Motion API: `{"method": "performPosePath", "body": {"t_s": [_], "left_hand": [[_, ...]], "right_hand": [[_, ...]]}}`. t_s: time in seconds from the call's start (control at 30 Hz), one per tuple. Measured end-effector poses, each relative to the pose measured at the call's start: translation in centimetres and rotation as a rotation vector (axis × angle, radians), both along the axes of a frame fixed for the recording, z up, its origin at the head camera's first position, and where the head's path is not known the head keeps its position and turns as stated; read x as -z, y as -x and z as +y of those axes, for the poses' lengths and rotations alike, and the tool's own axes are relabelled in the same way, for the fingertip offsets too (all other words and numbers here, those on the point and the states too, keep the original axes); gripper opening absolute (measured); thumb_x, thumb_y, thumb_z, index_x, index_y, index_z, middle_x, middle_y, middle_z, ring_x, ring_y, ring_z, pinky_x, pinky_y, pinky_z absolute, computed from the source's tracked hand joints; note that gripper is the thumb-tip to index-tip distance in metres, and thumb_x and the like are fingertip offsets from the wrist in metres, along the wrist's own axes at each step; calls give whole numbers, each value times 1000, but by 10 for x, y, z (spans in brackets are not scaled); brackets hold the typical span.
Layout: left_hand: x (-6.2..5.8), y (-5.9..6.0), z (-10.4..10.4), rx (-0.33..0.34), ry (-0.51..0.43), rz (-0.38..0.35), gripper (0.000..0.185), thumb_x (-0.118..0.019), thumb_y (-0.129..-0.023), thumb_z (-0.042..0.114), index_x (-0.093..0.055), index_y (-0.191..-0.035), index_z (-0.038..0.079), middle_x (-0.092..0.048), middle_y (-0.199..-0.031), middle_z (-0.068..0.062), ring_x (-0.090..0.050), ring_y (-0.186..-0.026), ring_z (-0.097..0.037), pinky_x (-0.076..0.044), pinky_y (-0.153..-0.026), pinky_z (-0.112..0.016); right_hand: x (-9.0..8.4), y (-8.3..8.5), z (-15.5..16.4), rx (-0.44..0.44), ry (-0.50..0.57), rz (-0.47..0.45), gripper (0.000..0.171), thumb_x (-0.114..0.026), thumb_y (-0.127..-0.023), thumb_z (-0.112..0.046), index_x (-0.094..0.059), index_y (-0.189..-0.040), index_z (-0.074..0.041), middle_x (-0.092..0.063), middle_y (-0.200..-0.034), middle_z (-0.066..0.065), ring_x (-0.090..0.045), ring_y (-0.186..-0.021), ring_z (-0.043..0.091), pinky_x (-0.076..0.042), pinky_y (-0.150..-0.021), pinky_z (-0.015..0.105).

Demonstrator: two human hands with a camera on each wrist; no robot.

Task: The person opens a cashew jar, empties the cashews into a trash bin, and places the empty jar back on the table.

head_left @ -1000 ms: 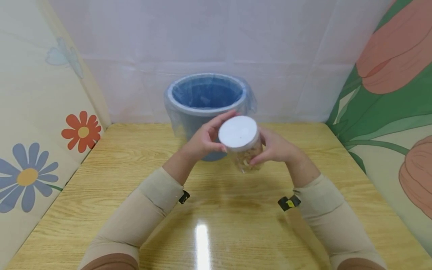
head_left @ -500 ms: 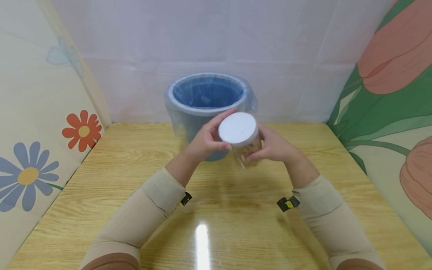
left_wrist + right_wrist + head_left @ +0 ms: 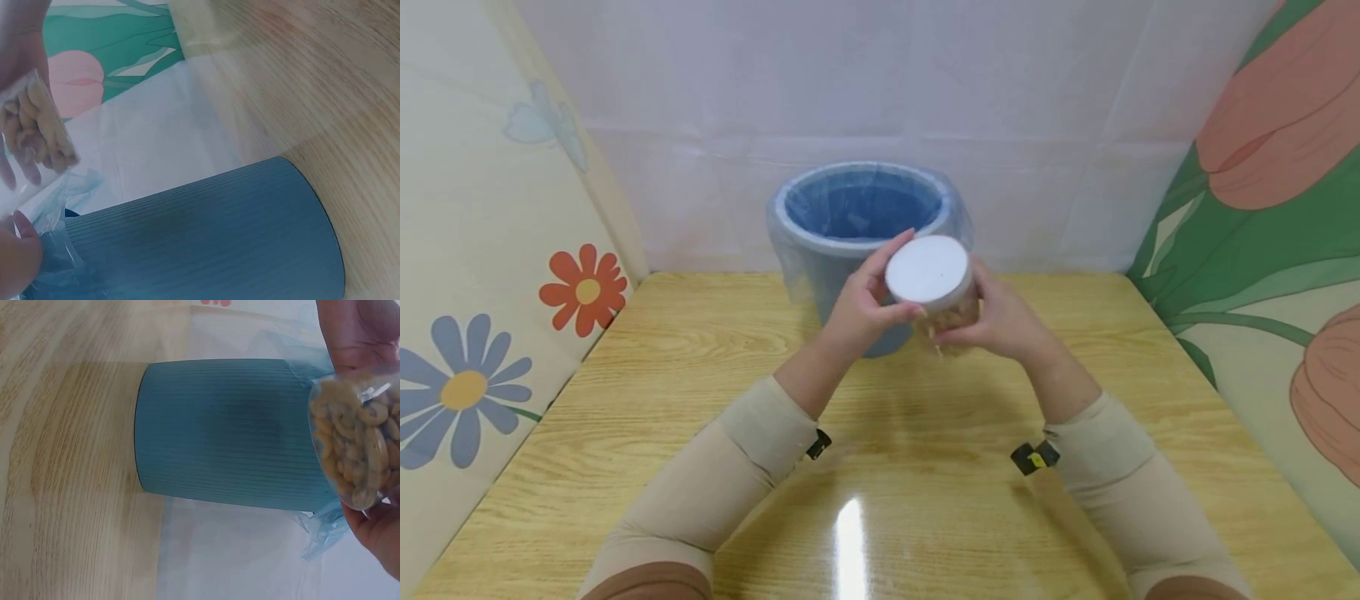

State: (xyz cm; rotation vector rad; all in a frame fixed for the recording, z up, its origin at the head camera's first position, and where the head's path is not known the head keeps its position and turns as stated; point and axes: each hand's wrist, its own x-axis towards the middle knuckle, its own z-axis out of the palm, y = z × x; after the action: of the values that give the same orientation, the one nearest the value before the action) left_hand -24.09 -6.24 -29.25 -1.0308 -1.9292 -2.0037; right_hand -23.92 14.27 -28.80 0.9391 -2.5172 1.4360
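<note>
A clear jar of cashews with a round white lid is held up in front of the bin, tilted. My left hand grips the lid's edge from the left, thumb in front and fingers behind. From the right, my right hand holds the jar's clear body, its thumb across the front. Tan, curved cashews show through the jar's bottom in the right wrist view. The left wrist view has the jar's side at its left edge, between both hands.
A blue ribbed trash bin stands behind the hands, its clear plastic liner folded over the rim. The wood-grain table runs to a white backdrop. Flower-printed panels flank it.
Both hands have raised the jar slightly and moved it a little toward the bin. Its lid has tipped more toward me, and less of the body shows.
</note>
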Motion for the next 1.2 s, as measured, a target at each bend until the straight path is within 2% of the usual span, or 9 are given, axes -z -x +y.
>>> {"method": "performPosePath", "body": {"t_s": [0.13, 0.17, 0.27, 0.4, 0.53, 0.63, 0.77, 1.0, 1.2], "left_hand": [[0, -1, 2, -62, 17, -31, 105, -75, -57, 55, -33, -141, 7, -39, -141, -12, -50, -113, -25, -44, -94, -32], [0, -2, 2, -75, 20, -38, 102, -77, -60, 51, -34, -141, 7, -39, -140, -12, -51, -111, -24, -44, -93, -31], [-1, -4, 4, -107, 28, -56, 85, -79, -70, 26, -34, -141, 8, -40, -140, -10, -53, -107, -23, -46, -90, -31], [-1, -4, 5, -119, 27, -63, 81, -75, -71, 0, -34, -141, 8, -41, -139, -10, -54, -109, -23, -46, -91, -32], [0, -3, 5, -115, 21, -64, 83, -77, -71, 4, -34, -141, 8, -41, -140, -9, -53, -111, -23, -45, -93, -32], [1, -3, 5, -107, 17, -64, 87, -79, -69, 26, -33, -141, 8, -40, -140, -10, -52, -112, -25, -45, -93, -31], [2, -2, 4, -50, -14, -63, 105, -75, -58, 51, -31, -142, 5, -38, -141, -13, -50, -115, -28, -45, -94, -33], [1, -2, -2, 114, -93, -99, 108, -78, -58, 46, -27, -142, 2, -34, -143, -16, -46, -120, -28, -44, -94, -29], [0, -3, -6, 208, -120, -100, 109, -80, -59, 42, -25, -141, -3, -32, -143, -19, -48, -116, -24, -45, -93, -27]], "right_hand": [[5, 2, 0, 71, -33, 37, 98, -88, -56, -23, -34, -138, -14, -46, -132, 6, -43, -120, 23, -30, -104, 48], [6, 3, -1, 76, -31, 38, 98, -88, -56, -24, -34, -138, -14, -46, -132, 6, -43, -120, 23, -30, -104, 48], [7, 4, -1, 90, -33, 37, 98, -88, -56, -24, -34, -138, -14, -46, -132, 6, -43, -120, 24, -29, -104, 48], [7, 5, -1, 93, -31, 49, 99, -88, -56, -22, -34, -138, -14, -46, -132, 6, -44, -119, 24, -29, -104, 48], [8, 5, 0, 92, -27, 65, 99, -89, -55, -22, -35, -137, -14, -47, -131, 7, -44, -118, 25, -30, -104, 48], [8, 6, 0, 87, -21, 66, 98, -89, -55, -19, -36, -137, -12, -48, -131, 7, -45, -117, 25, -31, -103, 47], [3, 3, 1, 50, 4, 29, 97, -87, -57, -13, -34, -137, -9, -46, -132, 10, -43, -119, 25, -30, -104, 46], [-16, -11, 1, -60, 63, -40, 95, -82, -59, 2, -30, -138, -1, -41, -134, 18, -37, -124, 32, -26, -106, 50], [-5, -1, 8, -133, 57, -23, 97, -84, -56, 1, -32, -137, 0, -44, -132, 17, -39, -123, 31, -29, -105, 48]]}}
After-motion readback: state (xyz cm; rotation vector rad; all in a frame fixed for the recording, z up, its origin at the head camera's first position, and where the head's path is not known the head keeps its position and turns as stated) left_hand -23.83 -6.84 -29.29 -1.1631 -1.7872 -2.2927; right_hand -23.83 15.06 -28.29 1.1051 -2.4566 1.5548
